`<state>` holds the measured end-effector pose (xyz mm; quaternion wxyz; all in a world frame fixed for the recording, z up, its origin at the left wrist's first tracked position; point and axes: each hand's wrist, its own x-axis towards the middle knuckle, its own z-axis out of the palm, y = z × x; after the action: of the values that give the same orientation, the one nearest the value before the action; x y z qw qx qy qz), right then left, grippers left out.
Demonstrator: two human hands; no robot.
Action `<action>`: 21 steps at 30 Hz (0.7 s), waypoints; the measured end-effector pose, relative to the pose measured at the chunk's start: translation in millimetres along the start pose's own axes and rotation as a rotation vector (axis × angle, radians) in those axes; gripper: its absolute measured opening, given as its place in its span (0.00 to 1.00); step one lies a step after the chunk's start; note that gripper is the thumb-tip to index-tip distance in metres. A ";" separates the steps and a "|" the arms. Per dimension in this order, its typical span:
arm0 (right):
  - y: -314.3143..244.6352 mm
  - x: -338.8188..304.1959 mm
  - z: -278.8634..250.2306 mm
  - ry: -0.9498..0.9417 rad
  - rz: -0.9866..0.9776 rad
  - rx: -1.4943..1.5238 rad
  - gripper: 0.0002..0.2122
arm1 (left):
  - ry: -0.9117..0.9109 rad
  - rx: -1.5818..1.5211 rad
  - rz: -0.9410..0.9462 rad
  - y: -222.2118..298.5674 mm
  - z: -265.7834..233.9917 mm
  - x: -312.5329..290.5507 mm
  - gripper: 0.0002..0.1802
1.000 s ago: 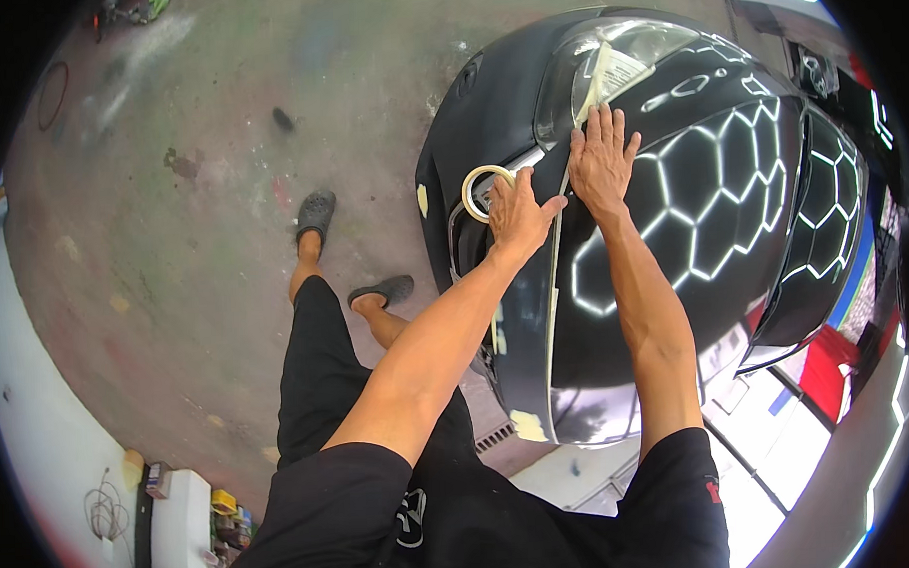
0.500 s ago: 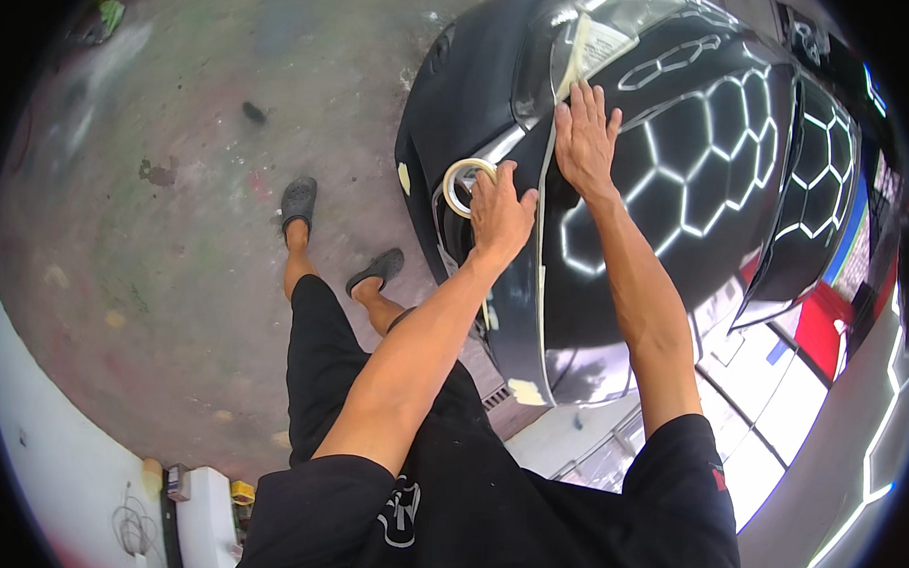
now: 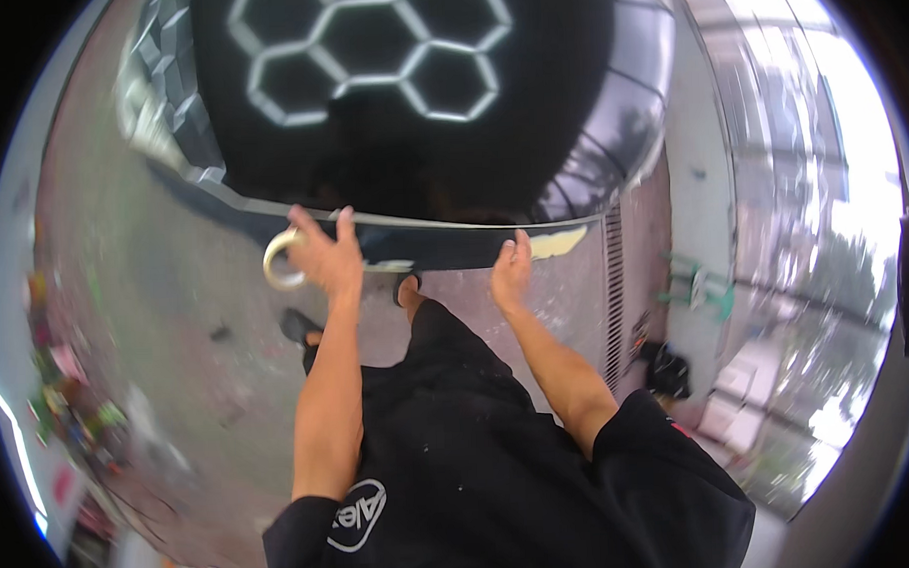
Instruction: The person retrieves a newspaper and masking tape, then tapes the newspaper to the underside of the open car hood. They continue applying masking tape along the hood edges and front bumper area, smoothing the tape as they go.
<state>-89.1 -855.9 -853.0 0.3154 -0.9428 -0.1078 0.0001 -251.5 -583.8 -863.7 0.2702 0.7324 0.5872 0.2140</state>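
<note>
The person leans over the black hood [image 3: 400, 151], both forearms reaching forward to its near edge. The left arm runs almost straight up, its hand [image 3: 334, 260] just below the hood's front edge, left of centre, thumb and forefinger spread wide and pointing up at the seam. A tape roll [image 3: 286, 284] hangs on that hand's outer side, just off the hood's edge — held there, though I can't see how the other fingers hook it. A pale strip [image 3: 427, 224] follows the hood's front edge. The right arm slants inward, elbow bent, and its hand [image 3: 511, 277] is at the dark bumper [image 3: 438, 246] below the hood, right of centre, fingertips up near the hood's edge; whether they pinch anything I can't tell. Just beside it, under the hood's right part, is a yellowish patch [image 3: 561, 243].
</note>
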 end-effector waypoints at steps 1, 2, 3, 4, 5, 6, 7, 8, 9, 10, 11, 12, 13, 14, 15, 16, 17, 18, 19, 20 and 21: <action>18.4 16.5 -18.1 0.066 0.132 0.040 0.23 | -0.005 0.022 0.027 8.4 3.5 -5.7 0.53; 42.6 30.6 -39.1 0.126 0.271 0.074 0.24 | -0.050 0.083 0.014 17.9 2.5 -11.1 0.54; 63.5 49.3 -55.7 0.184 0.398 0.119 0.24 | -0.036 0.032 0.022 14.2 10.5 -13.6 0.55; 85.7 69.3 -64.6 0.215 0.444 0.105 0.25 | 0.045 0.132 0.097 7.9 17.3 -14.9 0.54; 119.0 83.7 -69.9 0.249 0.510 0.090 0.25 | -0.111 -0.005 0.078 35.6 -2.5 -12.2 0.53; 141.2 102.9 -73.0 0.260 0.553 0.078 0.26 | -0.079 0.107 0.054 28.3 1.0 -14.1 0.54; 160.0 122.5 -76.2 0.235 0.563 0.101 0.27 | -0.083 0.200 0.016 17.2 5.8 -11.9 0.55; 168.7 145.4 -74.6 0.225 0.577 0.117 0.28 | -0.070 0.189 0.008 -2.5 11.6 -5.7 0.58; 166.4 160.9 -68.0 0.210 0.589 0.133 0.29 | -0.137 0.257 -0.085 -0.9 -5.9 0.0 0.60; 174.8 177.2 -71.6 0.211 0.610 0.138 0.30 | -0.219 0.243 -0.210 30.4 -14.8 -4.6 0.63; 183.1 192.6 -76.5 0.201 0.615 0.159 0.31 | -0.236 0.293 -0.258 41.7 -12.2 0.4 0.66; 188.4 205.7 -77.1 0.181 0.614 0.177 0.32 | -0.255 0.241 -0.260 57.7 -12.5 0.1 0.69; 189.8 214.7 -76.0 0.217 0.645 0.157 0.33 | -0.326 0.190 -0.296 65.1 -5.9 6.9 0.69; 185.9 225.2 -74.6 0.247 0.654 0.168 0.34 | -0.375 0.133 -0.339 67.9 -0.1 14.5 0.70; 180.5 234.6 -70.7 0.275 0.678 0.153 0.35 | -0.386 0.133 -0.403 78.2 3.4 16.6 0.70; 174.9 239.6 -67.5 0.302 0.703 0.138 0.35 | -0.395 0.134 -0.467 86.7 7.0 17.8 0.70; 173.8 243.1 -64.7 0.312 0.720 0.138 0.36 | -0.402 0.133 -0.534 97.1 11.4 17.3 0.70; 171.4 246.8 -67.1 0.324 0.727 0.135 0.36 | -0.445 0.180 -0.587 107.1 10.1 15.9 0.71; 169.1 249.9 -68.8 0.335 0.736 0.131 0.36 | -0.402 0.213 -0.564 103.9 15.8 15.8 0.67; 173.7 252.1 -70.2 0.349 0.757 0.124 0.36 | -0.367 0.256 -0.534 97.0 21.7 20.6 0.64; 178.8 257.4 -69.9 0.361 0.748 0.116 0.36 | -0.399 0.274 -0.542 97.8 19.5 22.4 0.65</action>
<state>203.4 -984.2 -885.8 0.3602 -0.8825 0.2990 -0.0443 -161.5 -580.9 -815.3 0.3256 0.6070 0.7189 -0.0933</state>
